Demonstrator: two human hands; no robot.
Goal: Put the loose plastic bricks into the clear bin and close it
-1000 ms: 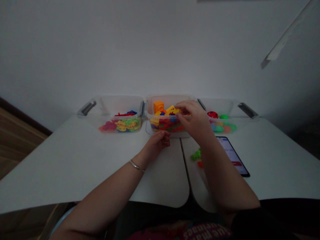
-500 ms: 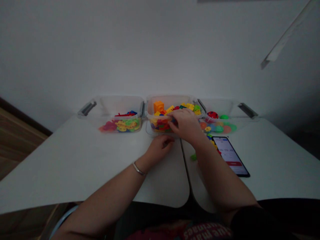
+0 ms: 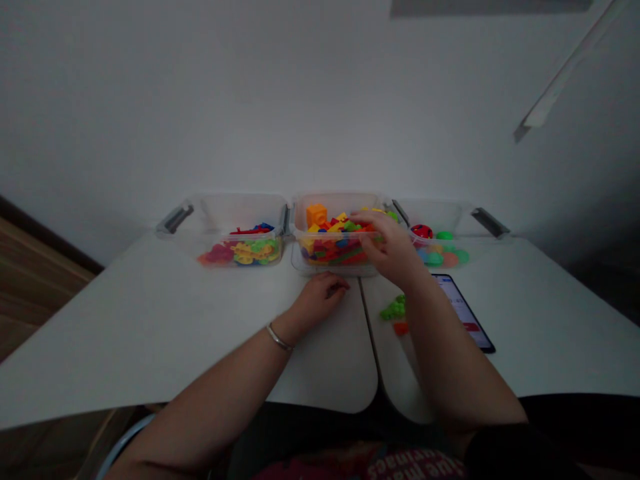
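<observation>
At one o'clock, an orange piece (image 3: 401,329) and a green piece (image 3: 393,308) lie beside the right forearm. The left hand (image 3: 320,297) rests on the worktop (image 3: 200,320), grip loosely curled; cannot tell whether it is closed. At twelve o'clock, the right hand (image 3: 395,250) is over the clear box (image 3: 345,201) holding the toy blocks (image 3: 340,227); fingers and thumb stand apart, contact unverified. Advisable: enter from above, pinch one block by its sides, and lift clear of the near rim.

Left hand (image 3: 321,297) lies low, fingers curled; right hand (image 3: 389,245) arches, fingers bent.
</observation>
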